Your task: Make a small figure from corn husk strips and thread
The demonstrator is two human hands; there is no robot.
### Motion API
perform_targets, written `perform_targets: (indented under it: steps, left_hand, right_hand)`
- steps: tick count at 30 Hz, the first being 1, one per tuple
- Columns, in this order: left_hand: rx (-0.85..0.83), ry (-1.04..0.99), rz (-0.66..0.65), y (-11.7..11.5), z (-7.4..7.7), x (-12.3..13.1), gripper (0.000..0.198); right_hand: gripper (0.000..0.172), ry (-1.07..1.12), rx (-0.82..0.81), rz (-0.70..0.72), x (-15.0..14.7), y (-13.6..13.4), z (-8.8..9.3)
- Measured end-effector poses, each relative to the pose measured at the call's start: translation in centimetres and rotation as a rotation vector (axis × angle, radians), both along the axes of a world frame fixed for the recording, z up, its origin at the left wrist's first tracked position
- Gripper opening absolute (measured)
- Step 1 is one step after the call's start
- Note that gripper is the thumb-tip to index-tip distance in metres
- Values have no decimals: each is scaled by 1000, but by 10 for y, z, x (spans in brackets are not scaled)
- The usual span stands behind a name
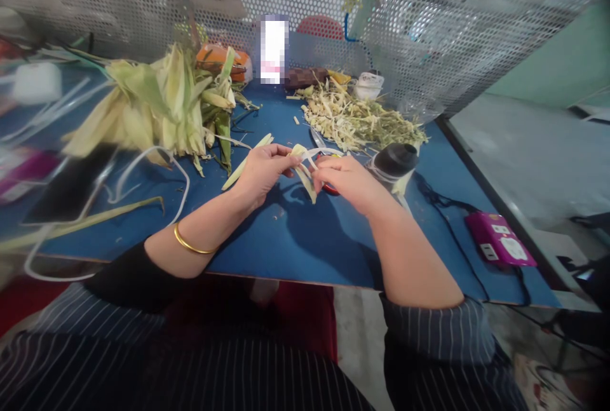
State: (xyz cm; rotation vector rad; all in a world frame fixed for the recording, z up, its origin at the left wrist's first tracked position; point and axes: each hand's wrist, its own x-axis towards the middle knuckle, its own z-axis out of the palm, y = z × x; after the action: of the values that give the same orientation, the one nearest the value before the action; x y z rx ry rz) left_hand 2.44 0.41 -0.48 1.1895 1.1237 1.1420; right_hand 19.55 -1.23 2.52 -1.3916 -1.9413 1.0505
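Both my hands meet over the middle of the blue table (pixel 295 239). My left hand (pixel 262 169) pinches a pale yellow-green husk strip (pixel 304 173), fingers closed on its upper end. My right hand (pixel 347 179) is closed on the same strip from the right, with a thin whitish band looped near its fingers. Something red (pixel 330 188) peeks out beneath my right hand; I cannot make out what it is. Another loose husk strip (pixel 245 162) lies on the table just left of my left hand.
A big heap of corn husks (pixel 157 103) lies at the left, a pile of shredded husk scraps (pixel 362 120) at the back right. A dark-capped bottle (pixel 395 160) stands beside my right hand. A magenta power strip (pixel 500 239), cables, and a perforated metal screen (pixel 457 30) border the table.
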Motion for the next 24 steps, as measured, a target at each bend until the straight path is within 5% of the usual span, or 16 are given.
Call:
perform_targets:
  steps: [6,14,24]
  left_hand:
    - [16,38,32,-1,3,1,12]
    - [10,18,34,-2,4,1,12]
    - [-12,-19,23,-1,3,1,12]
  right_hand:
    - [27,5,175,-94,-3,-1,-2]
    - [13,396,325,-278,-6,1,-9]
    - [33,122,360,-159,-1,0,-4]
